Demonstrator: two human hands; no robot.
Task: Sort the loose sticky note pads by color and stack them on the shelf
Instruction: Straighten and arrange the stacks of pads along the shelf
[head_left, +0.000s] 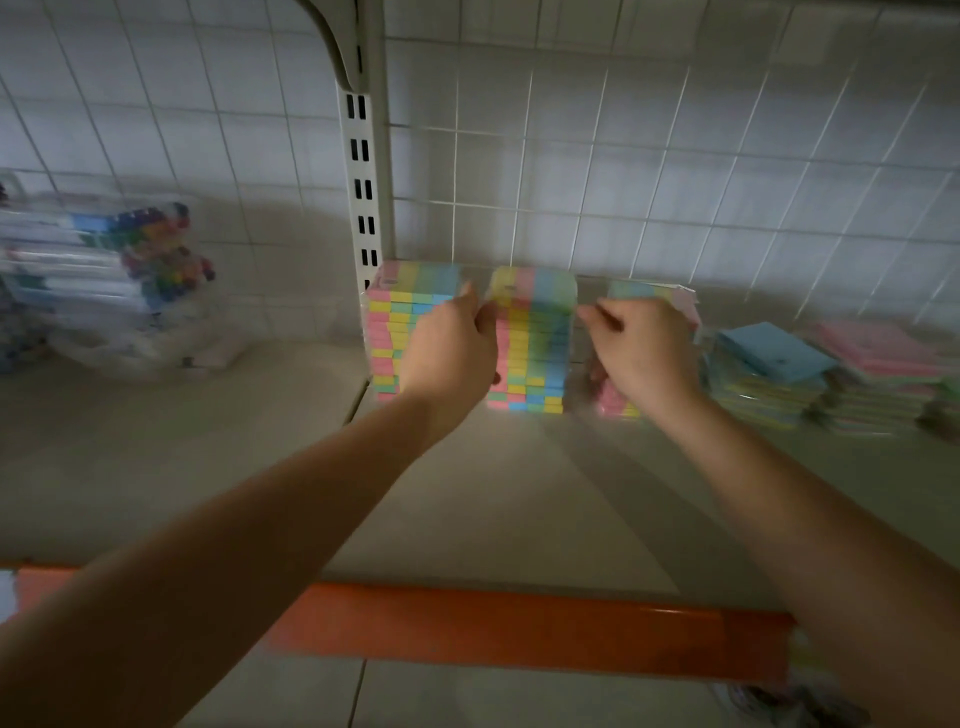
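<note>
Squaring step: the person was judged to be aligning the middle stack (532, 343) of multicoloured sticky note pads at the back of the shelf (498, 499), with both hands reaching in, well apart from each other and set on either side of it.
Beyond the left hand, far left: a clear bag of coloured markers (130, 275) lay well apart from the work and needed no attention.
Behind the left hand: the left stack (387, 332) stood against the slotted upright (363, 187); it served as a fair reference edge for the neighbouring column.
Left hand (452, 353): its fingers lay against the left side of the middle stack near the top; whether they curled round a pad could not be told, since the back of the hand hid them.
Between the hands: the middle stack stood upright, its pad edges slightly stepped; even pressure from both sides, applied low as well as high, would probably have trued it without tipping.
Right hand (641, 348): its fingers were curled, the fingertips pointing at the stack's upper right corner; contact could not be confirmed.
Behind the right hand: a shorter stack (649, 296) stood mostly hidden.
Right of the right hand: loose blue pads (769, 358) and pink pads (878, 348) lay in low, uneven piles, apparently not yet sorted.
Near edge: an orange rail (519, 623) ran below both forearms.
</note>
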